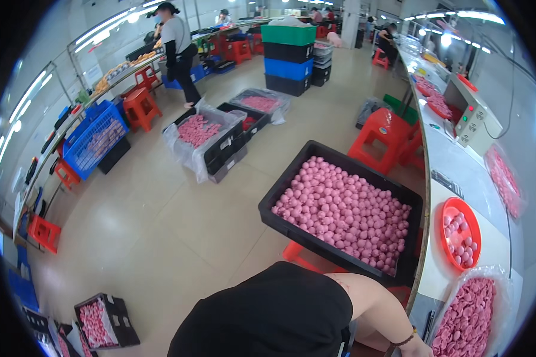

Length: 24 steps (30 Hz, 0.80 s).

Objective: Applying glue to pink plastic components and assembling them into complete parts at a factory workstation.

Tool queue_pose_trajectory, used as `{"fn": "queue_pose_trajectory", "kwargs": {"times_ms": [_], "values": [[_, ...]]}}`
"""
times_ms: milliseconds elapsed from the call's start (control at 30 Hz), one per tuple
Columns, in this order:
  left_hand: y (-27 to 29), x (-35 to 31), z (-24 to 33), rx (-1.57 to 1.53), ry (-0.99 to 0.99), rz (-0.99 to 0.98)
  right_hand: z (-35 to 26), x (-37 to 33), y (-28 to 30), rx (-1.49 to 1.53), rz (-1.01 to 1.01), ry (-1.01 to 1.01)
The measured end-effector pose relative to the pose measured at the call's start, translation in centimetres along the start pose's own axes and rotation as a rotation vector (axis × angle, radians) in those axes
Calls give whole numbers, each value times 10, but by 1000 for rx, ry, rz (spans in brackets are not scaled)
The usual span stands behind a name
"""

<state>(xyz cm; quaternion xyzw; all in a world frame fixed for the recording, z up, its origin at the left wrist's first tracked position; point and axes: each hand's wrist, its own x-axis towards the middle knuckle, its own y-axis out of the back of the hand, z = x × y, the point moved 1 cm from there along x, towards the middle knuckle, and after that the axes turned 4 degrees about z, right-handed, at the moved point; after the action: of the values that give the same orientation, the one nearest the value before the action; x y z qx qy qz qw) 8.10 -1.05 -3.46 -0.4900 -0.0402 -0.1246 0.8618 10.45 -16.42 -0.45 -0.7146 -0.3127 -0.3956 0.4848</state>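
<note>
My left arm, in a black sleeve, bends in from the lower edge toward the workbench. My left hand [418, 350], with a beaded bracelet at the wrist, is at the bench's near edge; its fingers are cut off by the frame. Beside it lies a thin black pen-like tool [429, 324]. Just to its right, a clear plastic bag holds many pink shell-like pieces [467, 315]. Farther along stands a round red tray [444, 229] with several pink balls. A large black crate [333, 257] full of pink balls rests left of the bench. My right hand is out of view.
Red stools [372, 140] stand beyond the crate. A white control box [467, 116] sits on the bench [452, 160]. Lined crates of pink pieces [199, 131], stacked bins [289, 68] and a blue basket [83, 154] stand on the floor. A person [175, 47] walks at the far left.
</note>
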Motion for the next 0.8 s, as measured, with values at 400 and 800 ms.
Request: {"fn": "queue_pose_trajectory", "kwargs": {"times_ms": [400,800], "values": [[-35,-35,12,273,-141,283,-44,-19,-3,-1441,344,-332],[-43,-23,12,441,-7,199,-54,-7,-16,-1282,491,-612]]}}
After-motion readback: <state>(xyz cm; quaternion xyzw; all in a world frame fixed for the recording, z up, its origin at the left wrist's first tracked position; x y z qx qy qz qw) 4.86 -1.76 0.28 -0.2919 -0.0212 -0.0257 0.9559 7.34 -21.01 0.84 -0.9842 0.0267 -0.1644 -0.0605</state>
